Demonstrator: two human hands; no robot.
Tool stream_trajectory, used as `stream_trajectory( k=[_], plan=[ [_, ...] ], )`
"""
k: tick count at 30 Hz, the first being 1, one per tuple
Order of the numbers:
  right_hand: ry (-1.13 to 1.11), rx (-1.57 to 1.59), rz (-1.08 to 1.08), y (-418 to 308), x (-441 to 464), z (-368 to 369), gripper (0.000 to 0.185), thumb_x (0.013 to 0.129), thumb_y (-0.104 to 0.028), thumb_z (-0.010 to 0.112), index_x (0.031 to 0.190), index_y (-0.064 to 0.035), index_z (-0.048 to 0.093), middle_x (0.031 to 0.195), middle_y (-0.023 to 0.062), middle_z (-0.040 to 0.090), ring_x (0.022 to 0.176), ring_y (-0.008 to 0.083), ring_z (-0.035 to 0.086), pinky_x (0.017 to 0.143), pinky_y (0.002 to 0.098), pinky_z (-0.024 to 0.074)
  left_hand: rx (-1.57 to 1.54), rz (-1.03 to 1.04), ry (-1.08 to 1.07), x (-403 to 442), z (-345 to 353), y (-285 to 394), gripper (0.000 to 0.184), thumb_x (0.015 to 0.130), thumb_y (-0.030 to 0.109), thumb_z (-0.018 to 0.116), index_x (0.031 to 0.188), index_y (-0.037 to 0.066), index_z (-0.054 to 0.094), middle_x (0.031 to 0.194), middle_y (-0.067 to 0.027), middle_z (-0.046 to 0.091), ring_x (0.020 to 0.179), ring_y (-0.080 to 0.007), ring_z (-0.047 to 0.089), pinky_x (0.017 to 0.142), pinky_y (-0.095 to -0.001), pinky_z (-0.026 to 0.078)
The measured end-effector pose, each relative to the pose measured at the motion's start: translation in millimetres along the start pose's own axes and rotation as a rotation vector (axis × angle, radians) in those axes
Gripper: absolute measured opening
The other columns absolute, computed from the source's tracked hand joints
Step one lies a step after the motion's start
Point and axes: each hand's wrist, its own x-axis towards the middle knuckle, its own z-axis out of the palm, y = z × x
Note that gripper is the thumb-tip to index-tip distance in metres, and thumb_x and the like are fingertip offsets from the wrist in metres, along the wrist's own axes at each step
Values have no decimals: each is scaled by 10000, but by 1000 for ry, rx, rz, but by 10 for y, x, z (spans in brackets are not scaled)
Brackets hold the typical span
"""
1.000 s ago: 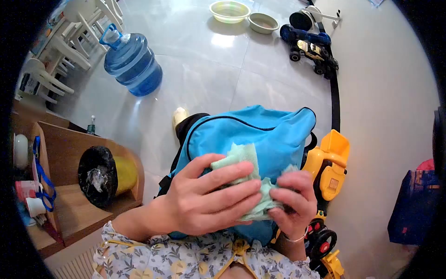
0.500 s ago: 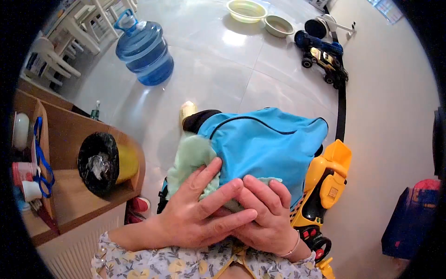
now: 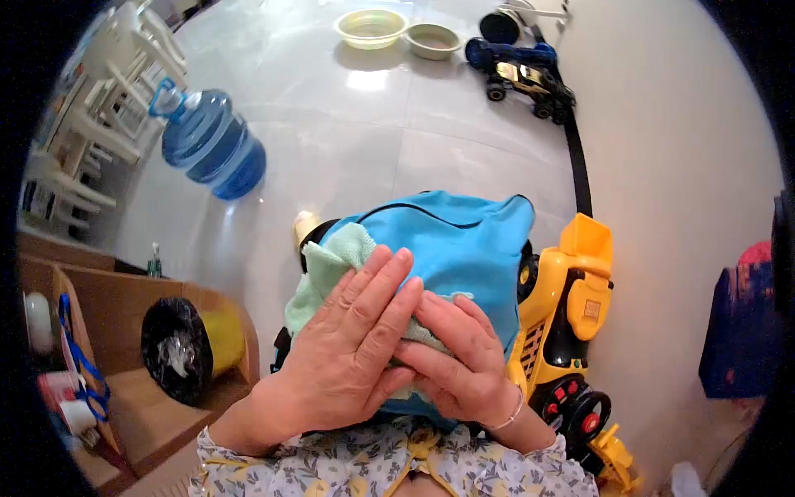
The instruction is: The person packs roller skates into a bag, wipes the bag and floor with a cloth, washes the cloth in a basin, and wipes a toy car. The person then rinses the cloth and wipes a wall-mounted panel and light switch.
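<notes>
left hand (image 3: 352, 335): flat on green cloth (image 3: 327, 261)
right hand (image 3: 468, 360): bent, touching cloth
blue bag (image 3: 464, 248): beneath both
water jug (image 3: 214, 145): on floor (image 3: 331, 141)

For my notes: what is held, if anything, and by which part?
Green cloth, by its middle, between the left hand and the right hand; exact grip hidden.

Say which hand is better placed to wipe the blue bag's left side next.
Probably the left hand: it's nearer that side, where most visible green cloth lies; the right hand sits farther across the blue bag.
</notes>
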Motion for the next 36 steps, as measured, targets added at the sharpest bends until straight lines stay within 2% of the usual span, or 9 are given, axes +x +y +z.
stream_trajectory(
  k=[6,11,17,20,25,27,30,35,36],
  plan=[
    [146,144,88,231,-80,-84,295,848,-165,602,1130,-88,639,1283,173,539,1181,292,528,1022,408,369,95,88,-178,516,-119,113,689,816,285,626,1378,-4,350,1444,-226,298,1340,-411,291,1085,-480,272],
    [232,305,188,423,-84,-162,356,836,-16,576,1192,-24,575,1238,195,551,1129,340,540,969,403,426,169,164,-322,895,-118,245,711,771,304,668,1367,38,385,1445,-208,307,1326,-403,320,1077,-484,284],
    [387,93,291,879,-237,-124,323,840,24,550,1156,-38,570,1211,155,569,1086,341,552,934,407,453,374,281,-176,1172,74,356,560,737,239,692,1248,71,535,1348,-136,471,1265,-297,448,1055,-464,326],
    [418,42,392,1088,-279,-167,280,849,11,534,1122,-35,576,1173,162,577,1058,340,554,922,390,457,349,362,13,1176,129,354,273,741,149,678,1002,67,678,1156,-99,623,1122,-272,581,1015,-459,381],
    [326,-165,626,1549,-684,-171,332,785,65,519,1108,5,571,1144,190,570,1110,363,524,970,404,420,359,364,-49,1099,85,443,241,760,165,669,981,70,684,1117,-104,639,1109,-276,587,1004,-474,386],
    [310,-97,671,1519,-809,-263,386,757,86,515,1135,21,561,1201,212,544,1162,362,499,1004,388,390,352,268,-112,1091,88,457,263,773,214,648,985,62,678,1103,-105,644,1095,-289,593,995,-480,389],
    [382,422,741,1333,-898,-338,444,736,55,533,1179,28,539,1283,230,495,1158,368,517,993,367,400,270,138,-168,1158,126,373,291,782,223,608,1003,40,663,1096,-126,643,1073,-319,596,970,-479,404],
    [236,319,535,859,-880,-457,431,747,-65,582,1177,-35,569,1229,191,534,1121,393,527,980,412,407,88,13,-224,1292,179,197,249,798,142,561,988,17,661,1044,-163,657,988,-329,624,902,-418,449],
    [236,228,361,801,-856,-450,393,731,-112,601,1122,-76,607,1208,167,543,1122,377,528,986,440,393,54,-3,-216,1312,187,194,228,817,119,541,971,6,665,1010,-173,665,965,-332,631,871,-387,464]
  ],
)
